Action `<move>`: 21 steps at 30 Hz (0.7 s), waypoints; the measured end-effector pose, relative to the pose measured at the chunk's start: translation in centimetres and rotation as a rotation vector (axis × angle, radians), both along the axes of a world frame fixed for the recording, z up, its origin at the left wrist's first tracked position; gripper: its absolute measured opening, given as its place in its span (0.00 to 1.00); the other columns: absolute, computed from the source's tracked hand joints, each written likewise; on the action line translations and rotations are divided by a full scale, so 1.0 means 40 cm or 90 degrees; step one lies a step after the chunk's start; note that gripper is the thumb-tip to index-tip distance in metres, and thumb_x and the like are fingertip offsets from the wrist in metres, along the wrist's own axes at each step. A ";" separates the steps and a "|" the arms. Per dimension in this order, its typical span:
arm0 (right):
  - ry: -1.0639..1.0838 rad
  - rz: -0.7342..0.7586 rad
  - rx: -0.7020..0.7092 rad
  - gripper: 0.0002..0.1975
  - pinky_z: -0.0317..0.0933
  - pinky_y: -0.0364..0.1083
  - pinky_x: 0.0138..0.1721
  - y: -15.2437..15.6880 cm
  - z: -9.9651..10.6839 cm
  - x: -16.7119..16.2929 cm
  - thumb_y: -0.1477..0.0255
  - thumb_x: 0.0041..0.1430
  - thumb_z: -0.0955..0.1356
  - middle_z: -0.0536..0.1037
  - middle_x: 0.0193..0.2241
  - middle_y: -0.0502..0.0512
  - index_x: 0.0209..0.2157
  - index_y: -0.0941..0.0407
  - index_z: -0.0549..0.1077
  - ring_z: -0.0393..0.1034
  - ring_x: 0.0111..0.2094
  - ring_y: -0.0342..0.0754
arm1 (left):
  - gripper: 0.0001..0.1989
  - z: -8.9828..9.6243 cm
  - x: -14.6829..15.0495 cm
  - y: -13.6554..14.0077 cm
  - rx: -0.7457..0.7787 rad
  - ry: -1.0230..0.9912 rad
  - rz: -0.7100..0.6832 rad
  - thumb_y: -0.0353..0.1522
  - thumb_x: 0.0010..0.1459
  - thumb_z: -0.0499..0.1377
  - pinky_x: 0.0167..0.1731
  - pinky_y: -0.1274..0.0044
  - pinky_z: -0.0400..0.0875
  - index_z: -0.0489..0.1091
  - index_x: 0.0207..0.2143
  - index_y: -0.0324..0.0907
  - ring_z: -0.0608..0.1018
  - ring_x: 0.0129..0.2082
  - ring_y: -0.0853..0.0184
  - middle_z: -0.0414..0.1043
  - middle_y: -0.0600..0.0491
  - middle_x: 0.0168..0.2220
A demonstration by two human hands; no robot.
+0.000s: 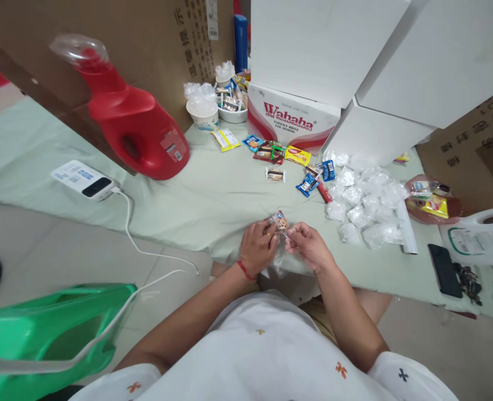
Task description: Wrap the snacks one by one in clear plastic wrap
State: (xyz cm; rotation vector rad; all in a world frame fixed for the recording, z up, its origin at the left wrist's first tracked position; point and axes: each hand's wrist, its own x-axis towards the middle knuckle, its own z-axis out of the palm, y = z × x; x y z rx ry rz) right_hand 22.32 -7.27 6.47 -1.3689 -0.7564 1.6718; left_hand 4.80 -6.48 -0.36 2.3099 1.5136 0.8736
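Near the front edge of the cloth-covered table, my left hand (259, 248) is closed on a small wrapped snack (280, 220) with a brown and blue wrapper. Clear plastic film (277, 262) hangs below it, between my hands. My right hand (307, 245) pinches the film at the snack's right side, thumb against fingers. Farther back lie several snack packets: a small clear-wrapped biscuit (275, 175), a yellow packet (297, 155), and a blue packet (307, 184). To the right of my hands is a heap of crumpled clear plastic bundles (365, 192).
A red jug (140, 122) and a white device (83, 179) with a cable stand left. White boxes and a Wahaba carton (292, 120) rise behind, beside a bowl of snacks (232, 115). At right are a pink bowl (415, 214), a phone (444, 270), keys (468, 283) and a white jug (480, 239).
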 end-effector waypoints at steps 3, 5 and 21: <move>0.116 -0.090 -0.006 0.17 0.76 0.44 0.34 0.041 -0.008 -0.031 0.68 0.49 0.81 0.80 0.28 0.51 0.31 0.55 0.70 0.77 0.28 0.44 | 0.22 0.008 -0.026 0.010 -0.020 -0.046 -0.077 0.33 0.66 0.52 0.52 0.61 0.67 0.72 0.59 0.44 0.71 0.50 0.53 0.72 0.41 0.55; 0.161 -0.151 0.000 0.14 0.78 0.45 0.41 0.059 -0.016 -0.046 0.75 0.50 0.79 0.81 0.29 0.51 0.30 0.55 0.71 0.79 0.32 0.45 | 0.23 0.014 -0.046 0.016 -0.026 -0.111 -0.165 0.33 0.65 0.51 0.54 0.61 0.67 0.71 0.60 0.44 0.71 0.52 0.54 0.70 0.41 0.56; 0.257 -0.171 -0.008 0.17 0.73 0.51 0.56 0.058 -0.023 -0.053 0.59 0.66 0.70 0.83 0.45 0.70 0.41 0.61 0.75 0.80 0.50 0.55 | 0.07 -0.003 -0.002 0.071 -0.242 -0.422 0.068 0.30 0.59 0.59 0.40 0.73 0.73 0.78 0.31 0.43 0.77 0.35 0.66 0.77 0.51 0.38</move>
